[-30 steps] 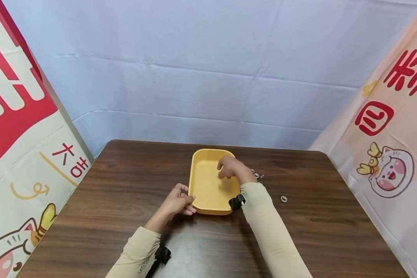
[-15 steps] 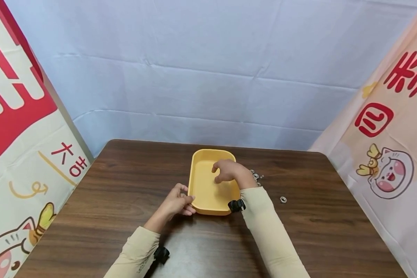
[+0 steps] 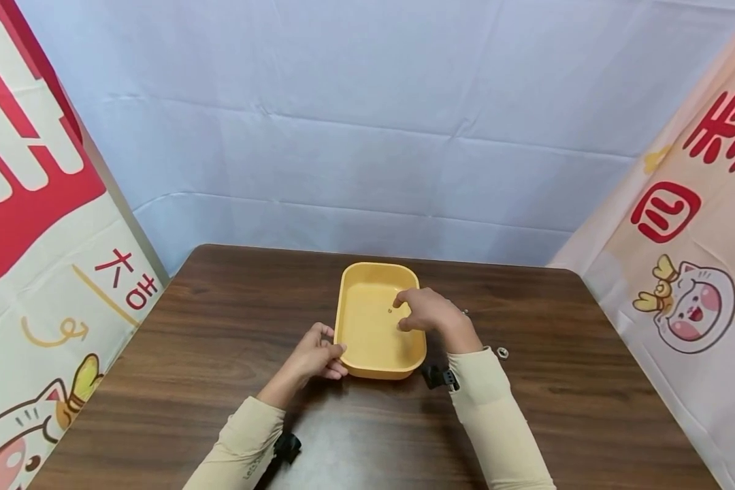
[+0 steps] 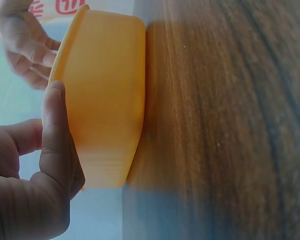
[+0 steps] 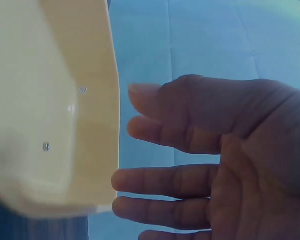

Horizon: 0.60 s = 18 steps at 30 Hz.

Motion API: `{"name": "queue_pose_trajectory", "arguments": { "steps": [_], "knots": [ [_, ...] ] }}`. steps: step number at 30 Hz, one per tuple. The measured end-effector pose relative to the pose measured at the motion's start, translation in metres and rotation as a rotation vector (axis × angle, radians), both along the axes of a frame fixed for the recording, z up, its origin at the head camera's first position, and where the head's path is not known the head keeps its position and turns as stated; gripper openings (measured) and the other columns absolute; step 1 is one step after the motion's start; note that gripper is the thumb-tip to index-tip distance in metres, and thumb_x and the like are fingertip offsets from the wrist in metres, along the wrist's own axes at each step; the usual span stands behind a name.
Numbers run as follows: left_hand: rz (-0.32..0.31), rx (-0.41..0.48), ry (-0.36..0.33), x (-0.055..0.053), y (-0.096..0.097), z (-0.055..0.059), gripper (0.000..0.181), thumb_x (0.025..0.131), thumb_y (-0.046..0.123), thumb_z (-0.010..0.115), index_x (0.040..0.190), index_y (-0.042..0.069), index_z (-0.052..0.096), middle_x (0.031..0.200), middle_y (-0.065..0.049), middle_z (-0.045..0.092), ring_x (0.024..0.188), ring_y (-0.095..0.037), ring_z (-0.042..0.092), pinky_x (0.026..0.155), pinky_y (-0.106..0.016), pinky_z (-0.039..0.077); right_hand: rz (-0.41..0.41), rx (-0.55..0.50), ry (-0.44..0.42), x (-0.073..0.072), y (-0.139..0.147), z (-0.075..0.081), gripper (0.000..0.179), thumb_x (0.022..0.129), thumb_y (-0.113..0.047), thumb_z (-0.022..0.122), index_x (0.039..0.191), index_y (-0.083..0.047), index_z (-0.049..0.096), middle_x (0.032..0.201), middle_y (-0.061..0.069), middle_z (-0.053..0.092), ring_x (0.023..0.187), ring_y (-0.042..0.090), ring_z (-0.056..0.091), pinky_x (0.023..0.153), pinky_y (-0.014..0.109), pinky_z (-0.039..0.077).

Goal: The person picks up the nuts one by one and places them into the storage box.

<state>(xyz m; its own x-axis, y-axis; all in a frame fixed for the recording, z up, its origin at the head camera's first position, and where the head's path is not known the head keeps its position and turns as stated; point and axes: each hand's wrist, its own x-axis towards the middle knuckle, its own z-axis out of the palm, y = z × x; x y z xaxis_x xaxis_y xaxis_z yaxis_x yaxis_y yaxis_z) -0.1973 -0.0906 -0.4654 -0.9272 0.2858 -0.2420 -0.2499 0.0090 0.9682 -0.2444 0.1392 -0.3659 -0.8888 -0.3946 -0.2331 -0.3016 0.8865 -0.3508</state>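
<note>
A yellow rectangular tray [image 3: 373,350] sits on the table. My left hand [image 3: 315,354] grips its near left corner, thumb at the rim and fingers along the outer wall, as the left wrist view also shows. Over the tray's right side is my right hand [image 3: 430,313], its fingers extended and nothing between them. On the tray floor lies a tiny metal nut [image 5: 46,146]. Another small shiny piece [image 5: 83,90] shows near the side wall in the right wrist view.
A larger hex nut [image 3: 502,352] lies on the brown wooden table [image 3: 563,395] to the right. Other small metal pieces [image 3: 465,312] are mostly hidden behind my right hand. A pale cloth [image 3: 343,136] hangs behind the table, with printed banners on both sides.
My right hand has drawn back to the right over the tray, its fingers now spread apart. A tiny nut now shows on the tray floor. The left hand stays at the corner.
</note>
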Motion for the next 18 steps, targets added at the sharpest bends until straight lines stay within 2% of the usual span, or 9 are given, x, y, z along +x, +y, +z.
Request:
{"name": "queue_pose_trajectory", "arguments": {
  "steps": [8,14,18],
  "knots": [
    [0.007,-0.009,-0.001,0.0,0.0,0.003,0.034,0.091,0.001,0.054,0.112,-0.002,0.027,0.075,-0.019,0.056,0.052,-0.021,0.062,0.046,-0.029,0.054,-0.017,-0.005,0.018,0.003,0.014,-0.005,0.039,0.082,-0.015,0.07,0.118,-0.004,0.06,0.111,0.013,0.06,0.088,0.022,0.056,0.07,0.035,0.049],
    [0.012,-0.006,-0.016,0.0,0.001,0.002,0.036,0.091,0.001,0.054,0.113,-0.003,0.027,0.076,-0.019,0.055,0.052,-0.021,0.063,0.046,-0.028,0.054,-0.011,-0.018,0.062,0.003,0.028,-0.007,0.037,0.081,-0.012,0.069,0.116,-0.002,0.06,0.092,0.008,0.062,0.074,0.02,0.053,0.064,0.034,0.047],
    [0.007,0.001,-0.017,0.002,0.0,0.006,0.035,0.091,0.001,0.054,0.113,-0.003,0.027,0.076,-0.019,0.055,0.052,-0.021,0.063,0.046,-0.028,0.054,-0.005,-0.018,0.079,0.004,0.037,-0.008,0.038,0.08,-0.012,0.07,0.115,0.0,0.06,0.097,0.012,0.063,0.084,0.025,0.058,0.071,0.039,0.049]
  ]
}}
